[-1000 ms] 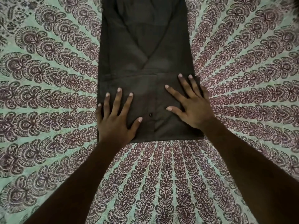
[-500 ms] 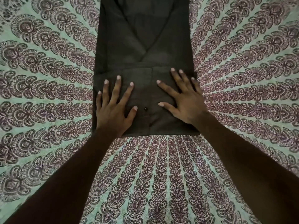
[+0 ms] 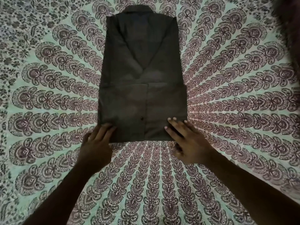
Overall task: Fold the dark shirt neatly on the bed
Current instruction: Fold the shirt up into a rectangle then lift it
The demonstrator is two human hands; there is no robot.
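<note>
The dark shirt (image 3: 142,75) lies flat on the patterned bedsheet (image 3: 48,101) as a long rectangle, sleeves folded in, collar at the far end and a small button near the hem. My left hand (image 3: 95,143) is at the near left corner of the hem; its fingertips are hidden where they curl at the cloth's edge. My right hand (image 3: 186,140) covers the near right corner, with straight fingers lying on top of the fabric. Both hands are motion-blurred.
The green and maroon mandala sheet spreads on all sides of the shirt. A dark blurred shape (image 3: 290,30) fills the upper right corner of the view.
Both hands have slid back from the middle of the shirt's lower part to its near corners. The view has risen, so the whole shirt with its collar now shows.
</note>
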